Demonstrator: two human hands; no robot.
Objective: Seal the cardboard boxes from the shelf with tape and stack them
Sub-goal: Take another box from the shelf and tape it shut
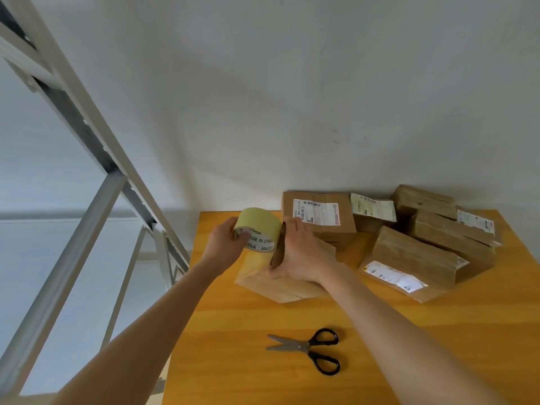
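Gripping the roll (257,229) in my left hand (223,241) above the box (280,280) on the table (251,317), right hand (298,255) flat with fingers together on it, I should pull the tape taut and straight.

The right hand (298,252) covers most of the top of the cardboard box (280,285) beneath it; the seam there cannot be seen. The tape roll (258,229) hides the left hand's (222,244) fingertips and the box's far left corner. Behind that box, shipping label (316,211) print is too small to read. The table (233,331) is cut off at the bottom and right edges. Left of the table, the shelf frame (87,223) runs out of frame.
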